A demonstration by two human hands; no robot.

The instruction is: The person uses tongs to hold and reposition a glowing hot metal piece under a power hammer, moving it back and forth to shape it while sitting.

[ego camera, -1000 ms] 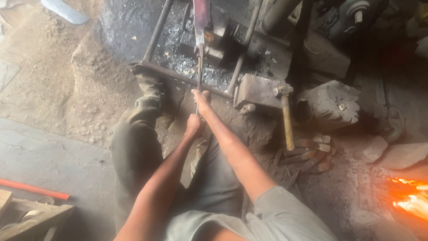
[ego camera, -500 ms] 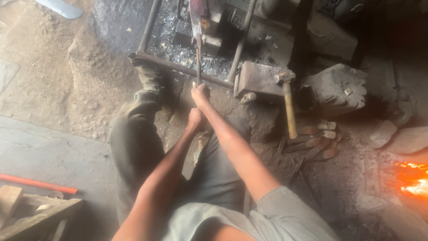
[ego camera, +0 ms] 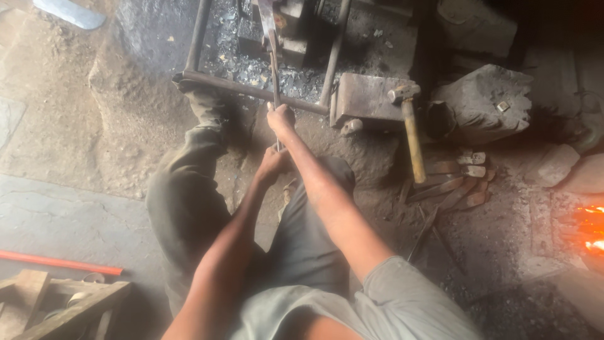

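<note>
Two bare hands grip one long, thin dark metal rod [ego camera: 274, 75] at a smithy floor: the right hand [ego camera: 281, 118] is closed around the shaft farther out, the left hand [ego camera: 273, 163] closed around it nearer the body, the two apart along the same line. The rod's far end reaches into the dark, grimy block-shaped steel machine [ego camera: 286, 28] that stands inside a rusty tubular frame [ego camera: 251, 90], where the piece appears to be under work; whether its tip is flattened or shaped yet is too dim to tell. Judged from this view, the working of the rod is under way and not finished, since both hands are clamped on it and it sits at the machine. To the right, a wooden-handled steel hammer [ego camera: 410, 129] lies untouched, its head on a flat grey iron block [ego camera: 365, 99], with several rough wedge-shaped metal pieces [ego camera: 458, 179] lying near on the earth floor [ego camera: 75, 101]. At far right, orange glowing coals [ego camera: 588, 228] burn. An orange pipe [ego camera: 60, 262] lies near left.
</note>
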